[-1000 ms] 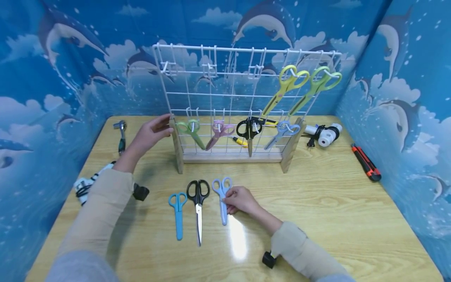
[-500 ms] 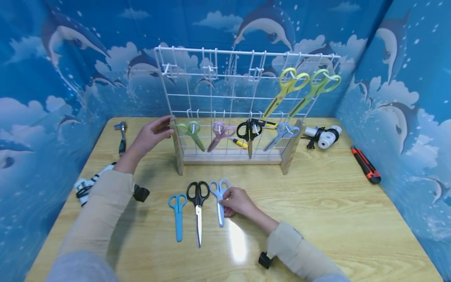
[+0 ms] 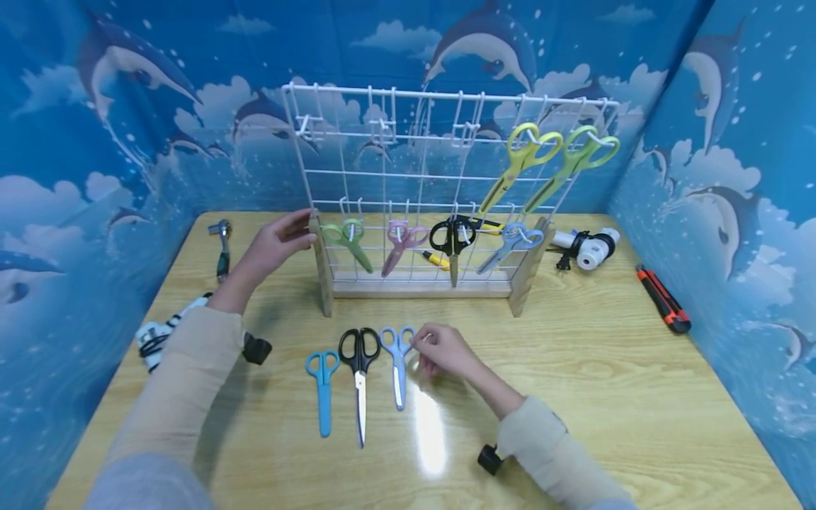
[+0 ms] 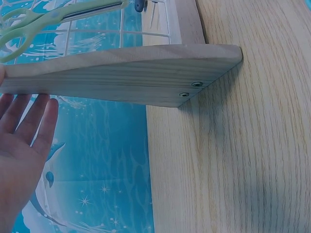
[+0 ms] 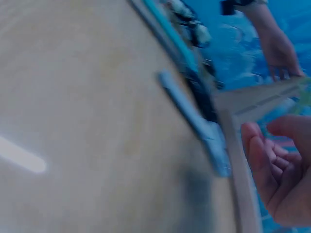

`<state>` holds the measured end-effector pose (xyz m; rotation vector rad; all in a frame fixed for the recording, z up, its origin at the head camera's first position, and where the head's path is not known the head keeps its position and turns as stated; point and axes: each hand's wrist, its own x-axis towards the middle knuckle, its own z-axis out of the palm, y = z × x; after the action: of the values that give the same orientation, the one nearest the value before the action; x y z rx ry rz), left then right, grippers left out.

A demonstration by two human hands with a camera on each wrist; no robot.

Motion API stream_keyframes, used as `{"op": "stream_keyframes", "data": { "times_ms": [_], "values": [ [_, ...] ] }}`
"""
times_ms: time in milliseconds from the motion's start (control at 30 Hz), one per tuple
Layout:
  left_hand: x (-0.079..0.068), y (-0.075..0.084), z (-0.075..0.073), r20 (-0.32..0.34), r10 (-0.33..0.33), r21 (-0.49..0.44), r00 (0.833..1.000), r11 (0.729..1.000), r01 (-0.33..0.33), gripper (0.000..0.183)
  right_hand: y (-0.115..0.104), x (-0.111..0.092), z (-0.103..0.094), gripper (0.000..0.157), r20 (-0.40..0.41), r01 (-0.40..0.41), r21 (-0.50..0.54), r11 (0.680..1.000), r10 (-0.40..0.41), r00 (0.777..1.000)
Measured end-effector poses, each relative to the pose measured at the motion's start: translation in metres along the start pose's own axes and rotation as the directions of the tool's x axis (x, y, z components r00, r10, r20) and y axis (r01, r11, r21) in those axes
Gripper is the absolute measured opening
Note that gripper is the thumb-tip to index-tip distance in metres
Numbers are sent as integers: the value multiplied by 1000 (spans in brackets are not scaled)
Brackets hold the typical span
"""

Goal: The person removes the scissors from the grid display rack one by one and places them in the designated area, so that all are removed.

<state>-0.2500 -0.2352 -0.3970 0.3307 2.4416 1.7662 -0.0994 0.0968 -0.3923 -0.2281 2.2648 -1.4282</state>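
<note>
Periwinkle scissors run front to back — pointing nearward (rack beyond).

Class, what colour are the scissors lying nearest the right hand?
Those scissors are light blue, showing best in the head view.

Gap between rack and turquoise scissors
</note>
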Motion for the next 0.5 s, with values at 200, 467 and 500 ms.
{"op": "stream_keyframes", "data": {
  "times_ms": [200,467,500],
  "values": [
    [5,-8,-1,5,-1,8,1000,1000,1,59,-35,-15,-56,22,-56,179,63,982,-176,983],
    [-33,68,15,16,-31,47,999,998,30,61,-58,-21,-117,24,-390,450,158,879,-363,846],
    [-35,72,16,14,-38,48,999,998,37,61,-62,-22,-122,21,-441,495,180,850,-380,813]
  ]
}}
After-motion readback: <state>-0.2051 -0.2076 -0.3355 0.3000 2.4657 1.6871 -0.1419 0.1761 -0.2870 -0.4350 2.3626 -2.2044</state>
